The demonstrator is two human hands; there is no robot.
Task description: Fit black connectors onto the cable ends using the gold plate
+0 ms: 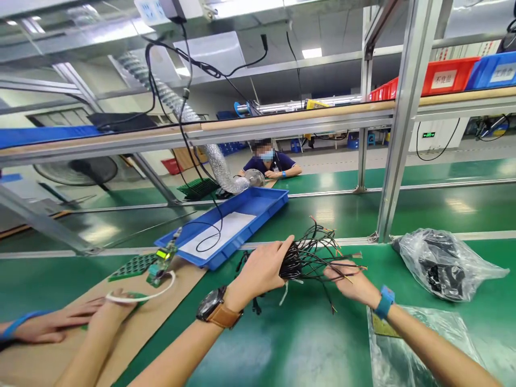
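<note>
A bundle of thin black cables (292, 261) is held above the green bench, with my left hand (261, 267) wrapped round it. Stripped wire ends in red and yellow fan out to the right of the bundle. Among these loose ends is my right hand (355, 286), its fingers curled in on one or more of the wires; the exact grip is partly hidden by crossing strands. Small black connectors (256, 306) and a pale tie hang below the bundle.
A blue tray (213, 260) with white paper stands behind my left hand. To the right lie a clear bag of black parts (447, 269) and a flat plastic bag (427, 349). At left, a co-worker's hands (48, 324) rest near a circuit board (161, 260). A metal post (397, 123) rises behind.
</note>
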